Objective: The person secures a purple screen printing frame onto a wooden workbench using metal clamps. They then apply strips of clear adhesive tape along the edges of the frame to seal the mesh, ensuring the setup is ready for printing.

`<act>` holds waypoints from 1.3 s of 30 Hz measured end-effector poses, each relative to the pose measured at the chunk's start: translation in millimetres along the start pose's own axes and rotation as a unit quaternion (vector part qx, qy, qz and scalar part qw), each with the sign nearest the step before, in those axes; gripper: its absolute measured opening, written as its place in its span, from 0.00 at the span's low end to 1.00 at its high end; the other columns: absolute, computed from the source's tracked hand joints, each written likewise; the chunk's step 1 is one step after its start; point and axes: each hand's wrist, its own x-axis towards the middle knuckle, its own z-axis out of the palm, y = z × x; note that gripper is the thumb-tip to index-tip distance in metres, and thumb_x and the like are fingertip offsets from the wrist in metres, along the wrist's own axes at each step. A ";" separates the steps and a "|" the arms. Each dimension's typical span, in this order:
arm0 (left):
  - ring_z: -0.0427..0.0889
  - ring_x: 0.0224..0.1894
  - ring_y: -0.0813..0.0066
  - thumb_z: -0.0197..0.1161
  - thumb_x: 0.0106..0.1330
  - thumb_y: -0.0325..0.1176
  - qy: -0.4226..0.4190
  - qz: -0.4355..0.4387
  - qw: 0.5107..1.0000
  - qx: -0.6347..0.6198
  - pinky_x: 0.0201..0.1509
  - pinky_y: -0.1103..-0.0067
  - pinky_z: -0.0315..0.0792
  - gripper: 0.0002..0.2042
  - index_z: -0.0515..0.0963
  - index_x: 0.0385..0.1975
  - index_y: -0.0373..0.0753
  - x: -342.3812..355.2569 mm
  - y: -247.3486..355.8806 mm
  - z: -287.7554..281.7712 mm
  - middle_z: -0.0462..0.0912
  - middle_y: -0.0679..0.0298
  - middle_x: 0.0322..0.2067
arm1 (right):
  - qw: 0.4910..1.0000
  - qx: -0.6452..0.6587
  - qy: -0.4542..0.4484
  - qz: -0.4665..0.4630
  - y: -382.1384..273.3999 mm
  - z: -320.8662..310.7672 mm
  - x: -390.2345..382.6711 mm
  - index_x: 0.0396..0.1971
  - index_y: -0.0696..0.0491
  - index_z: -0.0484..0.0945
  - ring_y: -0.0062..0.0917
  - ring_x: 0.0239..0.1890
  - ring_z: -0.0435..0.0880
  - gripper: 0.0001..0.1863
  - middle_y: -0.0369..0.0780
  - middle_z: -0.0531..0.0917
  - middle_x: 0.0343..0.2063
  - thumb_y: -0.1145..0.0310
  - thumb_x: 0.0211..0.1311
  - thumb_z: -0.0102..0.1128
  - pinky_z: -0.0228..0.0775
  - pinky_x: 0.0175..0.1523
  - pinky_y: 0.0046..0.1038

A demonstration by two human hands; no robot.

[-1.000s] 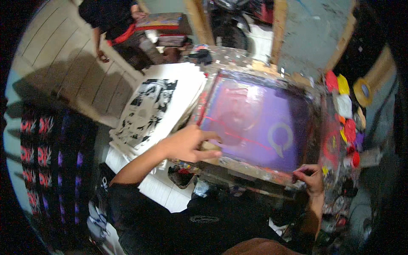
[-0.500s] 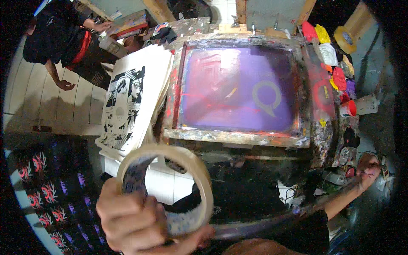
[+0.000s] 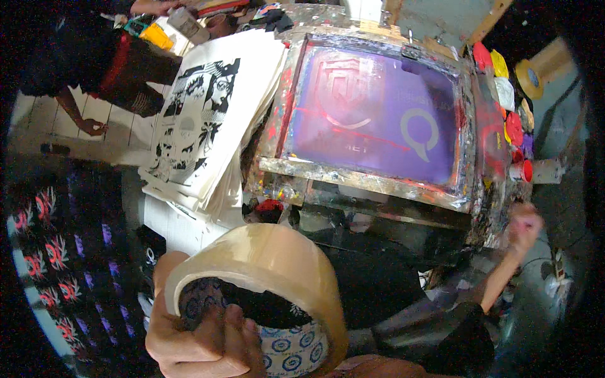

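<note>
My left hand (image 3: 205, 343) grips a large roll of clear packing tape (image 3: 277, 252), with fingers through its printed cardboard core. A see-through strip of tape (image 3: 416, 318) runs from the roll toward the right. At the far end of it is my right hand (image 3: 524, 227), closed and somewhat blurred, by the right edge of the work table. Beyond the roll lies a framed printing screen (image 3: 378, 173) with purple and red mesh, bearing a pale ring shape and a shield shape.
A stack of printed paper sheets (image 3: 252, 75) stands left of the screen. Paint-stained bags (image 3: 504, 94), a red cup (image 3: 521, 170) and another tape roll (image 3: 529, 79) line the right side. Dark printed fabric (image 3: 57, 252) lies lower left. Another person (image 3: 82, 57) stands upper left.
The tape roll has tilted and come nearer, its outer face now showing. My right hand has moved up and a little left. The view has shifted, and the screen appears turned.
</note>
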 end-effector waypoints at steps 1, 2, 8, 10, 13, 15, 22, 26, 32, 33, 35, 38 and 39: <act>0.84 0.21 0.70 0.54 0.52 0.45 0.015 0.002 1.000 -0.020 0.23 0.80 0.74 0.16 0.76 0.15 0.38 -6.4 2.3 -0.9 0.82 0.59 0.17 | 0.998 -0.050 -0.024 0.009 12.6 13.9 -5.5 0.28 0.56 0.77 0.20 0.32 0.74 0.10 0.35 0.77 0.28 0.69 0.52 0.70 0.67 0.40 0.25; 0.84 0.21 0.69 0.54 0.51 0.45 0.028 -0.004 0.999 -0.035 0.24 0.79 0.75 0.16 0.76 0.15 0.37 -13.1 5.0 2.2 0.83 0.59 0.18 | 0.992 -0.090 -0.086 0.017 21.1 30.9 -5.7 0.28 0.56 0.77 0.20 0.33 0.73 0.10 0.35 0.77 0.28 0.69 0.52 0.70 0.67 0.41 0.24; 0.63 0.14 0.84 0.73 0.49 0.32 0.100 -0.128 0.987 0.005 0.18 0.84 0.53 0.10 0.84 0.32 0.51 -69.8 10.9 88.1 0.61 0.77 0.13 | 0.892 -0.275 -0.357 -0.029 -136.4 122.1 49.8 0.32 0.55 0.86 0.27 0.37 0.80 0.08 0.37 0.84 0.31 0.71 0.51 0.71 0.69 0.45 0.29; 0.62 0.16 0.85 0.75 0.54 0.31 0.086 -0.234 0.966 0.074 0.19 0.83 0.57 0.15 0.82 0.41 0.39 -93.9 16.7 143.9 0.60 0.76 0.15 | 0.848 -0.341 -0.390 -0.112 -180.4 147.6 69.1 0.33 0.56 0.85 0.33 0.38 0.81 0.08 0.40 0.83 0.32 0.74 0.51 0.68 0.70 0.45 0.31; 0.65 0.17 0.81 0.76 0.51 0.29 0.045 -0.264 0.960 0.083 0.21 0.80 0.62 0.24 0.81 0.50 0.37 -145.6 26.3 244.2 0.62 0.73 0.16 | 0.806 -0.376 -0.404 -0.214 -231.3 183.8 75.9 0.35 0.57 0.84 0.40 0.40 0.81 0.10 0.44 0.82 0.32 0.76 0.52 0.62 0.71 0.45 0.35; 0.67 0.19 0.80 0.74 0.53 0.29 0.016 -0.266 0.962 0.069 0.23 0.81 0.63 0.23 0.80 0.51 0.36 -163.6 35.3 287.5 0.63 0.72 0.17 | 0.789 -0.372 -0.408 -0.269 -251.3 202.5 82.3 0.36 0.57 0.84 0.43 0.40 0.81 0.10 0.46 0.82 0.33 0.76 0.53 0.59 0.71 0.45 0.36; 0.73 0.28 0.70 0.76 0.52 0.40 0.057 -0.365 0.929 -0.032 0.35 0.76 0.70 0.27 0.79 0.51 0.32 -135.4 25.5 304.2 0.74 0.63 0.27 | 0.764 -0.360 -0.410 -0.344 -277.2 236.5 115.3 0.35 0.57 0.83 0.39 0.35 0.82 0.11 0.44 0.80 0.29 0.78 0.48 0.65 0.72 0.37 0.33; 0.75 0.53 0.54 0.82 0.40 0.50 0.143 -0.446 0.880 -0.085 0.57 0.63 0.69 0.50 0.64 0.63 0.32 -44.1 -20.9 266.0 0.77 0.52 0.46 | 0.747 -0.333 -0.429 -0.383 -264.2 276.2 129.1 0.34 0.54 0.84 0.38 0.33 0.82 0.10 0.42 0.81 0.30 0.76 0.49 0.67 0.73 0.37 0.34; 0.80 0.53 0.59 0.74 0.53 0.28 0.264 -0.492 0.700 -0.446 0.57 0.66 0.75 0.38 0.59 0.63 0.33 93.3 -144.5 322.4 0.79 0.48 0.51 | 0.771 -0.270 -0.393 -0.421 -231.7 318.6 177.7 0.35 0.54 0.84 0.38 0.31 0.82 0.08 0.42 0.82 0.28 0.70 0.54 0.68 0.74 0.38 0.32; 0.81 0.51 0.60 0.71 0.55 0.24 0.257 -0.499 0.667 -0.490 0.54 0.68 0.76 0.34 0.60 0.62 0.33 94.2 -152.1 328.8 0.79 0.48 0.50 | 0.772 -0.274 -0.384 -0.426 -225.5 320.3 190.8 0.35 0.54 0.84 0.37 0.30 0.82 0.08 0.42 0.82 0.28 0.69 0.55 0.68 0.74 0.38 0.32; 0.83 0.48 0.63 0.64 0.60 0.18 0.227 -0.524 0.594 -0.566 0.50 0.71 0.79 0.27 0.62 0.59 0.32 75.6 -167.3 332.7 0.80 0.49 0.49 | 0.801 -0.231 -0.436 -0.339 -195.1 322.6 217.0 0.35 0.54 0.84 0.30 0.29 0.81 0.09 0.38 0.82 0.27 0.66 0.57 0.69 0.73 0.36 0.29; 0.83 0.48 0.63 0.58 0.62 0.15 0.092 -0.527 0.629 -0.564 0.47 0.72 0.81 0.24 0.64 0.59 0.32 37.5 -185.9 331.2 0.80 0.49 0.50 | 0.825 -0.189 -0.511 -0.150 -122.4 324.8 257.9 0.35 0.54 0.84 0.20 0.30 0.78 0.10 0.33 0.81 0.27 0.63 0.61 0.67 0.72 0.34 0.25; 0.83 0.47 0.62 0.57 0.62 0.15 0.071 -0.545 0.615 -0.565 0.47 0.72 0.81 0.24 0.64 0.59 0.32 26.4 -195.8 332.6 0.80 0.49 0.50 | 0.822 -0.175 -0.537 -0.080 -91.0 328.9 268.9 0.36 0.54 0.84 0.16 0.30 0.77 0.10 0.31 0.80 0.27 0.62 0.62 0.66 0.72 0.33 0.24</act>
